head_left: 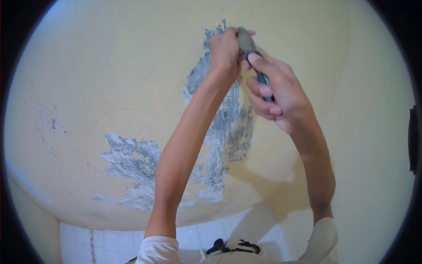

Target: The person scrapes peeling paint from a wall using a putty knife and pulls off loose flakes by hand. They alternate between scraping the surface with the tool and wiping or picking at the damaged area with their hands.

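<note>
In the head view, my right hand (281,86) is wrapped round the dark handle of a scraper (247,40), its thumb near the collar and the flat greyish blade tilted up and left. My left hand (225,52) is closed at the blade, with one fingertip showing on the blade's far side. Most of its fingers are hidden behind the hand. Both hands are raised before a yellow painted wall (145,66). A tall bare grey patch (215,145), stripped of paint, lies behind and below my left hand.
A second rough grey patch (132,158) spreads lower left, with a faint curved line above it. Small chipped spots (53,124) mark the far left. Pale floor tiles (114,242) meet the wall below. A dark object (412,140) is at the right edge.
</note>
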`<state>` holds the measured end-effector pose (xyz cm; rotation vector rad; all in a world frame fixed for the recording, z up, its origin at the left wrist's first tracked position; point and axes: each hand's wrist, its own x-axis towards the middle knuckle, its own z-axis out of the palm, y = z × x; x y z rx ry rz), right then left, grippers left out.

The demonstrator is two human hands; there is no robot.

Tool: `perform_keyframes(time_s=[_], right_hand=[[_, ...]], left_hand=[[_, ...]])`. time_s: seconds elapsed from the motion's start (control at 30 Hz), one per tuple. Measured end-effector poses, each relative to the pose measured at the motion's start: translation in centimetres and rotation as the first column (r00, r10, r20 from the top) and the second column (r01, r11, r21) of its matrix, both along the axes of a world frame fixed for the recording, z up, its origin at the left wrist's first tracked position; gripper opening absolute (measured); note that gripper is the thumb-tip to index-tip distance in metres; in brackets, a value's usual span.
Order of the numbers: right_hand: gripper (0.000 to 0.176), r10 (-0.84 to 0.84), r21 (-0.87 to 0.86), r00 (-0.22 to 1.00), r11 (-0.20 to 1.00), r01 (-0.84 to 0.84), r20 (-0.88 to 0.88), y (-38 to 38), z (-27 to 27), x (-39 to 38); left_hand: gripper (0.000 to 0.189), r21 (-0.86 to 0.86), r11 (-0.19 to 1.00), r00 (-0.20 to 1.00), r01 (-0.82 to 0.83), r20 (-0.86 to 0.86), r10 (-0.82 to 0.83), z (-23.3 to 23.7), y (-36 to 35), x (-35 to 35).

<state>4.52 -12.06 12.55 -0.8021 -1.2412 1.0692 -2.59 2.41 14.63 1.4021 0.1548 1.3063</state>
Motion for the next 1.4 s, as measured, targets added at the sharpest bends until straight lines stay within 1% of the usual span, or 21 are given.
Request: perform_keyframes(time_s=[0.03, 0.1, 0.13, 0.3, 0.5, 0.57, 0.7, 0.73, 0.8, 0.9, 0.97, 1.0, 1.03, 1.07, 1.1, 1.13, 1.17, 1.2, 1.3, 1.37, 1.4], right_hand=[[0.023, -0.002, -0.012, 1.0, 1.0, 0.002, -0.009, 0.1, -0.5, 0.2], [0.023, -0.058, 0.049, 0.998, 0.997, 0.056, 0.035, 0.7, -1.9, 0.5], [0.023, -0.06, 0.049, 0.997, 0.997, 0.059, 0.037, 0.9, -2.9, 0.6], [0.025, -0.098, 0.044, 0.995, 0.994, 0.098, -0.003, 1.2, -1.8, 0.3], [0.025, -0.128, 0.046, 0.991, 0.991, 0.125, 0.051, 0.8, -2.1, -0.2], [0.025, -0.134, 0.021, 0.989, 0.991, 0.133, 0.055, 0.7, -1.7, 0.0], [0.025, -0.13, 0.042, 0.986, 0.991, 0.127, 0.108, 1.0, -3.8, 0.3], [0.025, -0.13, 0.057, 0.984, 0.991, 0.124, 0.118, 1.6, -3.1, 0.1], [0.026, -0.153, 0.161, 0.987, 0.976, 0.146, 0.037, 2.6, -1.8, -0.8], [0.026, -0.148, 0.14, 0.986, 0.981, 0.137, 0.074, 1.6, -0.3, -1.0], [0.026, -0.123, 0.08, 0.989, 0.99, 0.117, 0.077, 1.3, -2.2, -0.1], [0.027, -0.117, 0.076, 0.988, 0.991, 0.11, 0.104, 1.7, -3.0, 0.7], [0.027, -0.117, 0.072, 0.985, 0.991, 0.108, 0.126, 2.0, -3.3, 1.1], [0.027, -0.122, 0.073, 0.985, 0.991, 0.114, 0.12, 2.6, -3.0, 1.5], [0.028, -0.218, 0.179, 0.976, 0.961, 0.212, 0.015, 3.7, -2.0, 2.0], [0.03, -0.296, 0.275, 0.95, 0.909, 0.313, -0.101, 4.4, -1.3, 2.3], [0.03, -0.295, 0.28, 0.949, 0.907, 0.315, -0.113, 4.1, -1.4, 2.5], [0.031, -0.321, 0.314, 0.938, 0.884, 0.347, -0.133, 3.4, -1.6, 2.7], [0.03, -0.408, 0.326, 0.901, 0.84, 0.433, -0.146, 1.0, -5.8, 1.9], [0.027, -0.427, 0.26, 0.887, 0.849, 0.46, -0.177, 0.0, -10.2, 1.4], [0.027, -0.423, 0.226, 0.885, 0.858, 0.46, -0.196, -0.4, -12.3, 1.3]], left_hand=[[0.039, -0.012, 1.0, 1.0, 0.002, -0.009, -0.002, -0.5, -0.1, 0.3], [0.04, -0.01, 0.993, 0.991, -0.114, 0.068, 0.115, -1.0, -0.7, 1.2], [0.04, 0.039, 0.979, 0.98, -0.199, 0.036, 0.197, -1.7, -0.6, 1.5], [0.04, 0.033, 0.983, 0.983, -0.179, 0.05, 0.177, -0.8, -0.7, 1.5], [0.04, 0.028, 0.984, 0.983, -0.178, 0.056, 0.176, -1.0, -0.3, 1.6], [0.039, -0.054, 0.996, 0.99, -0.075, 0.112, 0.08, -1.0, -0.7, 1.5], [0.039, -0.01, 0.993, 0.991, -0.115, 0.066, 0.116, -3.3, -0.3, 1.7], [0.04, 0.056, 0.978, 0.977, -0.199, 0.088, 0.194, -2.6, 0.1, 1.7], [0.042, 0.105, 0.976, 0.976, -0.191, 0.127, 0.178, 0.7, 0.7, 1.7], [0.046, 0.149, 0.967, 0.966, -0.207, 0.189, 0.178, 1.3, 0.7, 1.1], [0.044, 0.038, 0.984, 0.981, -0.173, 0.098, 0.168, -1.9, 0.6, 0.9], [0.044, 0.099, 0.964, 0.966, -0.247, -0.055, 0.253, -3.1, 0.5, -0.4], [0.044, 0.105, 0.963, 0.966, -0.248, -0.05, 0.254, -3.4, -0.3, -1.7], [0.042, 0.306, 0.848, 0.869, -0.433, -0.107, 0.482, -3.7, -1.2, -3.0], [0.04, 0.503, 0.66, 0.718, -0.558, -0.106, 0.688, -3.6, -1.5, -3.8], [0.04, 0.513, 0.656, 0.718, -0.554, -0.105, 0.688, -3.3, -1.0, -4.5], [0.04, 0.682, 0.097, 0.354, -0.725, 0.248, 0.902, -3.0, -0.4, -5.1], [0.043, 0.589, -0.499, -0.031, -0.636, 0.627, 0.779, -2.6, 0.2, -5.4], [0.047, 0.708, -0.456, -0.05, -0.539, 0.514, 0.857, -2.9, 2.0, -2.0], [0.05, 0.965, -0.248, 0.428, -0.09, 0.262, 0.865, -5.5, 3.1, 0.5], [0.05, 0.965, -0.246, 0.42, -0.09, 0.26, 0.869, -6.1, 2.0, 0.7]])
